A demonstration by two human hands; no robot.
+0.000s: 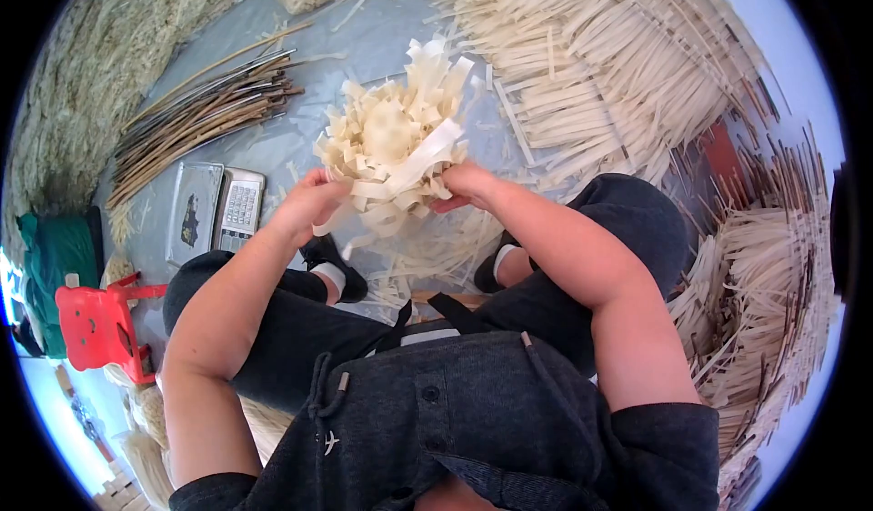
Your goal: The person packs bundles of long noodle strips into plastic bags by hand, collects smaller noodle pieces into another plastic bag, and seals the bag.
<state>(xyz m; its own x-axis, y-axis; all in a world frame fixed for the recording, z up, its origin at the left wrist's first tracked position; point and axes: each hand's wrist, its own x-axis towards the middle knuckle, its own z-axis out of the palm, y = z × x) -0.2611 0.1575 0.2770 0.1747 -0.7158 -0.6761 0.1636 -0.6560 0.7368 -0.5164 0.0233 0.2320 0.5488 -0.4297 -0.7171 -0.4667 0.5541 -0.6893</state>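
A bushy bundle of pale, ribbon-like strips [391, 129] is between my two hands, above the floor in front of my feet. Its strip ends fan outward and some of them curl. My left hand [314, 204] grips its lower left edge, the fingers partly covered by strips. At the lower right side, my right hand [464, 186] has its fingers closed around the strips, with the fingertips partly hidden. A wider whitish strip [423, 158] crosses the front of the bundle.
Loose strips [427, 261] litter the floor by my shoes. Brown sticks [214, 106] and a scale [218, 206] lie to the left, beyond a red plastic stool [95, 327]. Large stacks of pale strips [591, 65] stand at the upper right, with more strips [764, 284] at the right.
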